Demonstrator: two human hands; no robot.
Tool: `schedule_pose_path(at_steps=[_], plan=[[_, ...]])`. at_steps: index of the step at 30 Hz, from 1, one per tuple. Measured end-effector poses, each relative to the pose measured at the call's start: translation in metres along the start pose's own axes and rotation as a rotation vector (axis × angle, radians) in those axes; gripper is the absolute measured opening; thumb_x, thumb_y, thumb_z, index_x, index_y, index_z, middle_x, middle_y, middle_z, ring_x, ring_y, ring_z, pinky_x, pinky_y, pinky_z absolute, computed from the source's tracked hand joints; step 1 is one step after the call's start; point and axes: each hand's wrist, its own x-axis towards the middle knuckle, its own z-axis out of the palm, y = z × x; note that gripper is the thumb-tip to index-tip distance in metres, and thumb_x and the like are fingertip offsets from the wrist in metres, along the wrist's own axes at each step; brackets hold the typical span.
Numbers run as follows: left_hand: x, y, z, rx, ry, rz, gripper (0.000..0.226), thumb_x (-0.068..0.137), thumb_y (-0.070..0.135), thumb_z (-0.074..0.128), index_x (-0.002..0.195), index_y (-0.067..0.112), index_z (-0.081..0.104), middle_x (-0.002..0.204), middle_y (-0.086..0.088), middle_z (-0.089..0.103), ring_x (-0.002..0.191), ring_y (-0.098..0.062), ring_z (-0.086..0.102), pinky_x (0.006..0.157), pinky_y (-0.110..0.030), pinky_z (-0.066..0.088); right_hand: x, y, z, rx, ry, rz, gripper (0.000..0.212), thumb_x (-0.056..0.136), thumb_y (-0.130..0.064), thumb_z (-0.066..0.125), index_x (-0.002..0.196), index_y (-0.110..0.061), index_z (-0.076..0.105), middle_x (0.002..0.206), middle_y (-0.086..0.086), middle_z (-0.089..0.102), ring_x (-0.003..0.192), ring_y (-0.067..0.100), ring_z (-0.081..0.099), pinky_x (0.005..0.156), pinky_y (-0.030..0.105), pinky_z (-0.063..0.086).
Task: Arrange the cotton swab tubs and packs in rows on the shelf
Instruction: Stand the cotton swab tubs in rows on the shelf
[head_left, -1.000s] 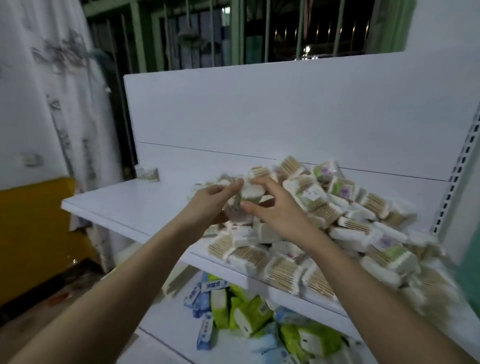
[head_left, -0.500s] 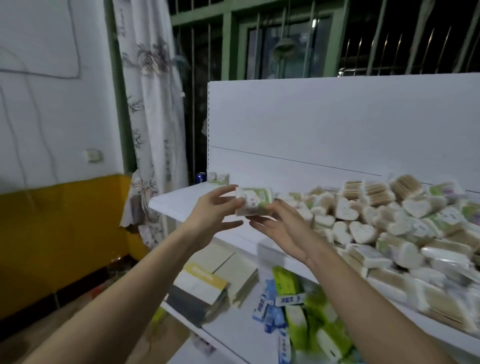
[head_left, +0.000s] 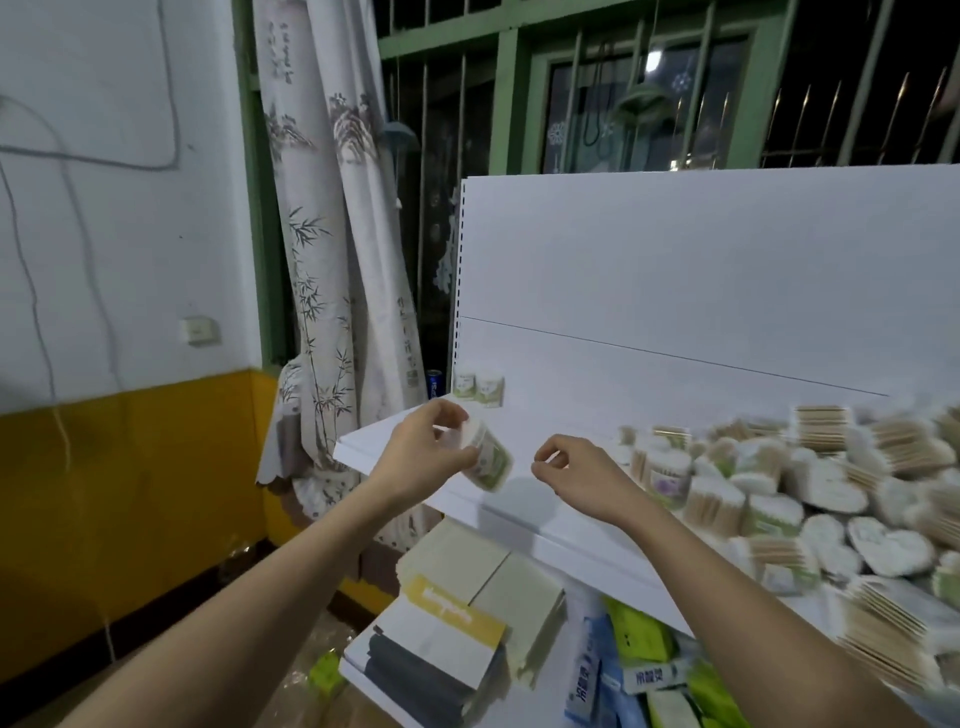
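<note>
The left hand (head_left: 431, 457) pinches a round tub (head_left: 485, 456) between thumb and fingertips, tilted with its white lid up and to the left, and holds it above the bare left end of the shelf (head_left: 545, 431). The tilt looks like the natural angle of carrying it across; it would need turning upright before it stands. The right hand (head_left: 576, 478) hangs beside it over the shelf, fingers loosely curled and holding nothing, thumb and forefinger close together, probably free to steady the tub or go back for more. 2 tubs (head_left: 479, 387) already stand upright and touching at the far left corner against the back panel (head_left: 701, 291), which reads as the start of a row; the held tub matches them in its green-and-white label, so its place is likely next to them. The pile (head_left: 779, 493) of loose tubs, heart-shaped boxes and clear packs fills the right part of the shelf, well apart from the pair. The label on the held tub is too blurred to read. On the lower shelf, blue and green packs (head_left: 644, 675) carry printed characters that I cannot make out, and a box (head_left: 452, 618) has a yellow band with illegible white script.
</note>
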Motion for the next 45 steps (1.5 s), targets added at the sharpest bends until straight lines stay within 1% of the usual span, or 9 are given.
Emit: schedule_pose_path(at_steps=[5,14,21,25,28,32,38,41,45], plan=[[0.065,-0.033,0.017,0.077,-0.065,0.036,0.037,0.083,0.02,0.07,0.117,0.022,0.057,0.116,0.01,0.056,0.105,-0.011,0.055,0.084,-0.031,0.053,0.069,0.02,0.012,0.013,0.068,0.042,0.015,0.093,-0.035,0.054,0.099,-0.026,0.064,0.097,-0.006,0.064,0.089,0.017,0.063,0.081,0.035,0.052],[0.203,-0.103,0.062,0.243,-0.15,0.148,0.033,0.08,0.018,0.07,0.11,0.022,0.058,0.113,0.008,0.057,0.106,-0.012,0.052,0.083,-0.023,0.04,0.204,0.064,0.046,-0.078,0.1,0.143,0.017,0.092,-0.035,0.053,0.103,-0.023,0.06,0.1,-0.003,0.065,0.089,0.018,0.063,0.081,0.035,0.051],[0.267,-0.149,0.103,0.236,-0.189,0.226,0.026,0.085,0.023,0.069,0.108,0.021,0.058,0.11,0.005,0.059,0.085,-0.011,0.053,0.073,-0.025,0.041,0.269,0.092,0.074,-0.393,0.136,0.197,0.033,0.098,-0.036,0.048,0.127,-0.02,0.052,0.129,0.005,0.05,0.122,0.027,0.046,0.092,0.04,0.042],[0.308,-0.164,0.121,0.271,-0.229,0.352,0.027,0.088,0.023,0.066,0.113,0.013,0.062,0.113,0.001,0.058,0.095,-0.013,0.053,0.075,-0.019,0.033,0.288,0.108,0.091,-0.431,0.234,0.253,0.038,0.098,-0.036,0.044,0.133,-0.022,0.049,0.135,0.001,0.048,0.127,0.024,0.042,0.101,0.04,0.037],[0.33,-0.173,0.14,0.334,-0.184,0.466,0.023,0.09,0.013,0.062,0.111,0.006,0.066,0.114,-0.006,0.057,0.106,-0.024,0.051,0.086,-0.028,0.041,0.294,0.117,0.099,-0.451,0.335,0.243,0.036,0.097,-0.036,0.044,0.129,-0.024,0.053,0.132,-0.003,0.051,0.122,0.02,0.044,0.1,0.037,0.036],[0.337,-0.189,0.16,0.379,-0.026,0.583,0.022,0.083,0.004,0.067,0.105,0.006,0.068,0.103,-0.01,0.06,0.099,-0.026,0.048,0.074,-0.039,0.05,0.299,0.121,0.102,-0.473,0.349,0.256,0.032,0.096,-0.037,0.045,0.125,-0.028,0.054,0.128,-0.007,0.051,0.119,0.017,0.043,0.097,0.035,0.036],[0.342,-0.199,0.175,0.388,0.0,0.681,0.048,0.059,-0.011,0.071,0.103,0.001,0.06,0.102,-0.014,0.059,0.098,-0.025,0.041,0.079,-0.039,0.047,0.301,0.125,0.102,-0.501,0.364,0.235,0.031,0.097,-0.037,0.044,0.125,-0.028,0.055,0.126,-0.007,0.051,0.116,0.018,0.045,0.096,0.036,0.038],[0.34,-0.198,0.176,0.403,0.001,0.686,0.046,0.057,-0.009,0.07,0.101,0.0,0.061,0.099,-0.015,0.057,0.092,-0.026,0.041,0.074,-0.034,0.039,0.302,0.128,0.102,-0.502,0.352,0.238,0.03,0.098,-0.036,0.044,0.125,-0.029,0.054,0.126,-0.007,0.05,0.115,0.018,0.044,0.096,0.036,0.037],[0.335,-0.202,0.167,0.4,-0.067,0.621,0.041,0.063,-0.002,0.07,0.102,-0.001,0.058,0.101,-0.015,0.056,0.089,-0.032,0.052,0.069,-0.041,0.046,0.302,0.129,0.103,-0.481,0.349,0.231,0.03,0.098,-0.036,0.045,0.125,-0.028,0.055,0.126,-0.008,0.051,0.115,0.017,0.044,0.094,0.035,0.036]])
